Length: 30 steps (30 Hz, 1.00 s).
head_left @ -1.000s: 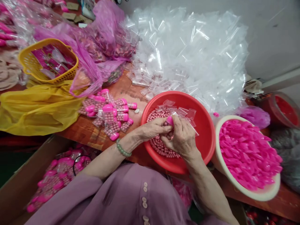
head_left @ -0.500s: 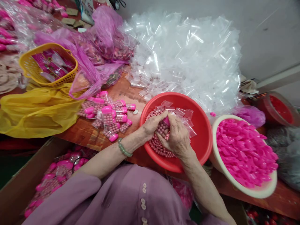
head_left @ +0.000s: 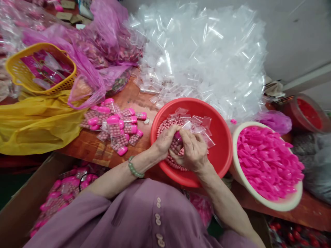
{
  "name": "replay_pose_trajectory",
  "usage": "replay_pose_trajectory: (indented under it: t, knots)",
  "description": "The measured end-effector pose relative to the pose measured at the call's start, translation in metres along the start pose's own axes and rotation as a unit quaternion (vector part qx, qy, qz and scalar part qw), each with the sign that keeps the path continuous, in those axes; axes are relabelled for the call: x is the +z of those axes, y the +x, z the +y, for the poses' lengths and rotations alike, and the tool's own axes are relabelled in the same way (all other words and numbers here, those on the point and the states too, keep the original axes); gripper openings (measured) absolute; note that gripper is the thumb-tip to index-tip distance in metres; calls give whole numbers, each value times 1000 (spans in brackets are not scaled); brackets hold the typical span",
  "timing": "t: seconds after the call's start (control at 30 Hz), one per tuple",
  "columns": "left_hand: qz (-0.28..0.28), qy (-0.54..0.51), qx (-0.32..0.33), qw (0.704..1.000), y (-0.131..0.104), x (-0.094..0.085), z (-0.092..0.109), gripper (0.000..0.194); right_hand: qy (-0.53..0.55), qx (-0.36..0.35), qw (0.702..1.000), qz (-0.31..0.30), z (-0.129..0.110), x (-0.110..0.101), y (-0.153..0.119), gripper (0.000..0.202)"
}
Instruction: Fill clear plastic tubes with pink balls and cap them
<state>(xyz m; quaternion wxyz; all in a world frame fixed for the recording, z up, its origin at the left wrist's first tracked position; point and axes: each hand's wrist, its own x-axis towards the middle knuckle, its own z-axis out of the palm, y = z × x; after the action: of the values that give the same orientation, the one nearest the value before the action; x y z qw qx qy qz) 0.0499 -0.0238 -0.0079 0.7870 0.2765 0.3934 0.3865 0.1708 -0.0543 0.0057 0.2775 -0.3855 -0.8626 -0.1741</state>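
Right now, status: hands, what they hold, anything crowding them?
Left hand and right hand both on one pink-topped container, over red basin. Container partly hidden. Loose pink beads and clear pieces in basin, close by.

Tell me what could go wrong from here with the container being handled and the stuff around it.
The small clear container, held between the left hand and right hand, might slip; if its pink cap is loose, beads could spill, probably into the red basin below.

The filled containers lie near the table edge, so an arm might knock some off.

Pink plastic pieces are heaped in the white tub; a bump could scatter some.
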Motion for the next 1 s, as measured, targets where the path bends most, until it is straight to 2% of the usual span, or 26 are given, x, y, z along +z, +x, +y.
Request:
replay_pose_trajectory:
  t: [0.1,0.2,0.23,0.3,0.33,0.4,0.47,0.53,0.6,0.67,0.77,0.83,0.9,1.0]
  knots:
    - [-17,62,50,997,-10,-8,10,44,67,2,997,-31,3,-6,1,70]
    - [-30,179,98,978,-27,-29,33,51,130,61,981,-132,20,-14,-4,60]
    - [1,236,140,962,-32,-39,42,51,125,99,972,-171,29,-16,-7,53]
    - [90,380,220,894,-40,-64,58,48,89,181,948,-245,47,-15,-12,37]
    - [153,451,234,847,-42,-78,64,47,73,209,935,-278,56,-12,-14,30]
    - [263,582,234,733,-41,-104,72,43,60,235,911,-333,69,-4,-12,23]
    - [325,666,210,637,-37,-126,75,39,62,234,899,-365,75,6,-3,23]
    - [345,703,202,588,-33,-139,73,37,57,232,894,-379,77,17,11,25]
    - [339,707,229,577,-31,-141,70,35,38,222,892,-392,76,28,26,29]
    - [300,689,292,592,-31,-129,63,33,5,187,893,-409,74,39,38,33]
    - [193,621,415,636,-34,-97,47,25,-31,115,893,-433,72,55,47,35]
    - [121,588,462,653,-34,-73,31,20,-33,86,893,-440,71,64,47,34]
    - [51,578,479,658,-32,-55,16,17,-27,71,893,-443,71,70,44,33]
    - [24,617,462,636,-27,-42,1,18,-19,67,888,-454,75,74,39,33]
